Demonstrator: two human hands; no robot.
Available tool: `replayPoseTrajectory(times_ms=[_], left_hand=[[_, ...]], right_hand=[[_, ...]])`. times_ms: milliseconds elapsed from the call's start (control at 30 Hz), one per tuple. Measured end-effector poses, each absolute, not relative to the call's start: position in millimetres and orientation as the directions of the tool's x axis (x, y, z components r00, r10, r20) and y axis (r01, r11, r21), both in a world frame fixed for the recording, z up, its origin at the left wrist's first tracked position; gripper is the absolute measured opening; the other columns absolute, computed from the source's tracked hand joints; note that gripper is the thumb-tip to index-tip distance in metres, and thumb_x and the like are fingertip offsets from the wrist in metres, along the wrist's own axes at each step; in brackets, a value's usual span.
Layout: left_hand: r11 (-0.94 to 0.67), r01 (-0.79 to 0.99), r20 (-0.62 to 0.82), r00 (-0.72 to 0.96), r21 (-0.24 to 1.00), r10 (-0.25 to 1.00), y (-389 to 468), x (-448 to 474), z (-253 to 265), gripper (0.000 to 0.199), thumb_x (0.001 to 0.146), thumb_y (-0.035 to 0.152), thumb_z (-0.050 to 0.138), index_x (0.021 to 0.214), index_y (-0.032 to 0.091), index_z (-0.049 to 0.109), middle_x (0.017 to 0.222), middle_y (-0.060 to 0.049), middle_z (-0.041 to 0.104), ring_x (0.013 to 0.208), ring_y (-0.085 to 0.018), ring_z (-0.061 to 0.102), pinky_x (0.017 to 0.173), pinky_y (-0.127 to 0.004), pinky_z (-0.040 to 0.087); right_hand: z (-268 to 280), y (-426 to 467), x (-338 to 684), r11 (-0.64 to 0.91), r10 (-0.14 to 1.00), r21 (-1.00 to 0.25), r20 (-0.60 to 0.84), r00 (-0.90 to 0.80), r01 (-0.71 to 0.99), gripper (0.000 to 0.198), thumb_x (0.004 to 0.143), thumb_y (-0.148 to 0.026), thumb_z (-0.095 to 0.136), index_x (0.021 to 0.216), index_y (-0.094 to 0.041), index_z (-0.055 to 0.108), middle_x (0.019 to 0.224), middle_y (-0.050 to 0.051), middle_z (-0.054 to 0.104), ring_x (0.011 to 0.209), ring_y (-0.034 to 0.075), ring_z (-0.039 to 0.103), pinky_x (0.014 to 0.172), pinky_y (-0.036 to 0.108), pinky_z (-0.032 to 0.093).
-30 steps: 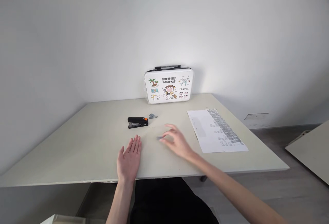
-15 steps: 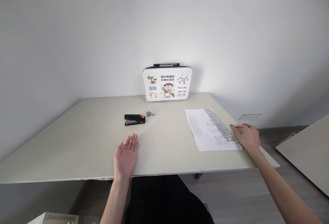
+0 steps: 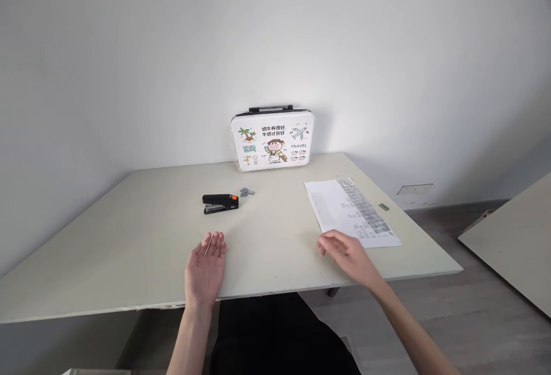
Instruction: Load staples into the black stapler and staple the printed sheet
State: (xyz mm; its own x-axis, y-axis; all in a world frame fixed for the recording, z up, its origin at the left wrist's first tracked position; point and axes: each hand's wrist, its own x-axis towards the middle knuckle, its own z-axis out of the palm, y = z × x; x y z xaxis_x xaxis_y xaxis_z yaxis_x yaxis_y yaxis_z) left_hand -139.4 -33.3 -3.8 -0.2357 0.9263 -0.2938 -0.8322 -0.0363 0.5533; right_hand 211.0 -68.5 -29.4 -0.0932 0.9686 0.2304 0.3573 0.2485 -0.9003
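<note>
My left hand (image 3: pixel 205 271) rests palm up at the front edge of the table, its fingers stretched out and nothing on the palm. Beyond its fingertips lies a black stapler (image 3: pixel 220 203) with an orange patch. Just right of the stapler are several short grey staple strips (image 3: pixel 246 192). Over the near left corner of a printed sheet of paper (image 3: pixel 333 205) is my right hand (image 3: pixel 348 257), fingers loosely bent, with nothing visible in them. Another staple strip (image 3: pixel 384 207) lies by itself to the right of the paper.
A white carry case (image 3: pixel 273 139) with cartoon prints and a black handle stands upright against the wall at the back of the pale table (image 3: pixel 142 237). A wall plate (image 3: pixel 415 189) and a pale panel (image 3: pixel 512 248) are off to the right.
My right hand has let go of the staple strip at the paper's right and moved left to the sheet's near corner. The left hand stays palm up; the view has shifted slightly.
</note>
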Motion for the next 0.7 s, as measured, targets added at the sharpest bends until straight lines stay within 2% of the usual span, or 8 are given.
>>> replayPoseTrajectory(times_ms=[100, 500, 700], left_hand=[[-0.03, -0.834, -0.286, -0.223, 0.551, 0.932, -33, -140, -4, 0.028, 0.099, 0.016, 0.043, 0.1, 0.012, 0.071, 0.107, -0.012, 0.071, 0.109, -0.021, 0.069, 0.09, -0.03, 0.059], [-0.054, -0.838, -0.24, -0.217, 0.543, 0.946, -34, -142, -7, 0.025, 0.096, 0.016, 0.047, 0.101, 0.014, 0.071, 0.103, -0.01, 0.069, 0.101, -0.02, 0.068, 0.083, -0.029, 0.058], [-0.05, -0.838, -0.236, -0.21, 0.544, 0.949, -34, -142, -7, 0.025, 0.095, 0.015, 0.047, 0.099, 0.014, 0.072, 0.101, -0.01, 0.068, 0.099, -0.019, 0.068, 0.082, -0.029, 0.058]], right_hand=[[-24, -73, 188, 0.279, 0.953, -0.896, 0.215, -0.212, 0.345, 0.033, 0.101, -0.051, 0.054, 0.087, -0.025, 0.07, 0.081, 0.003, 0.075, 0.067, 0.02, 0.07, 0.058, 0.031, 0.055], [-25, -75, 192, 0.145, 0.984, -0.927, 0.1, -0.146, 0.346, 0.036, 0.101, -0.056, 0.053, 0.09, -0.024, 0.066, 0.081, 0.004, 0.073, 0.075, 0.02, 0.069, 0.068, 0.03, 0.053], [-28, -74, 192, 0.132, 0.985, -0.93, 0.084, -0.151, 0.343, 0.038, 0.101, -0.057, 0.052, 0.091, -0.024, 0.066, 0.082, 0.004, 0.073, 0.076, 0.02, 0.068, 0.067, 0.03, 0.052]])
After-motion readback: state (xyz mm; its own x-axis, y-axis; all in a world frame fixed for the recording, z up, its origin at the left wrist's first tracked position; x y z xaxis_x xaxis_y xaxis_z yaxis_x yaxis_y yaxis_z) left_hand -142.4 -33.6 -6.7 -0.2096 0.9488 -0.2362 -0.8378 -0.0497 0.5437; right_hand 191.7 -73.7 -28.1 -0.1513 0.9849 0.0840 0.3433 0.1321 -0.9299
